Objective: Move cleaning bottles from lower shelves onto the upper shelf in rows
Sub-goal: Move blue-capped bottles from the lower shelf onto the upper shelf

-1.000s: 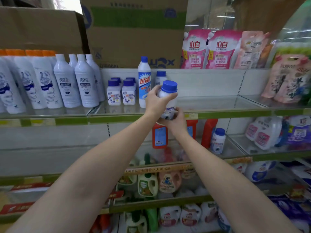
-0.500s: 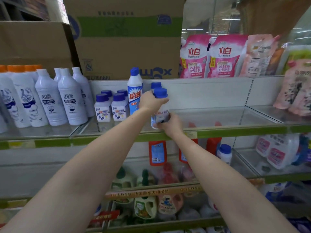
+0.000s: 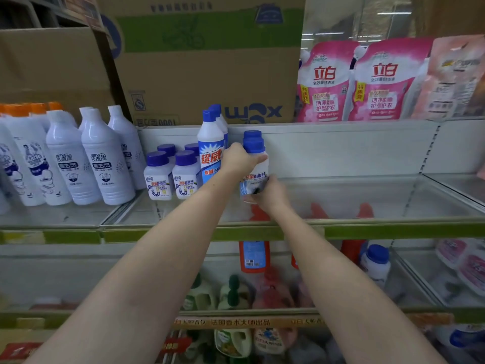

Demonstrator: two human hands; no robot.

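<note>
A small white bottle with a blue cap [image 3: 254, 164] stands on the upper glass shelf [image 3: 341, 198], in front of another of its kind whose cap [image 3: 252, 134] shows behind it. My left hand [image 3: 239, 159] grips its upper body from the left. My right hand [image 3: 267, 193] holds its base from the lower right. To the left stand tall blue-capped bottles [image 3: 211, 143] and several small purple-capped bottles [image 3: 183, 174]. On the lower shelf a similar small bottle [image 3: 375, 266] stands at the right.
Tall white bottles [image 3: 102, 158] fill the upper shelf's left part. Pink refill pouches [image 3: 325, 82] and cardboard boxes [image 3: 204, 64] sit on top. Red bottles [image 3: 254, 253] stand on the lower shelf, with green and pink jugs [image 3: 233, 292] below. The upper shelf lies bare to the right.
Both hands carried the small bottle up and forward from the shelf's front edge onto the upper shelf, ending in front of the other small bottle. The camera moved closer.
</note>
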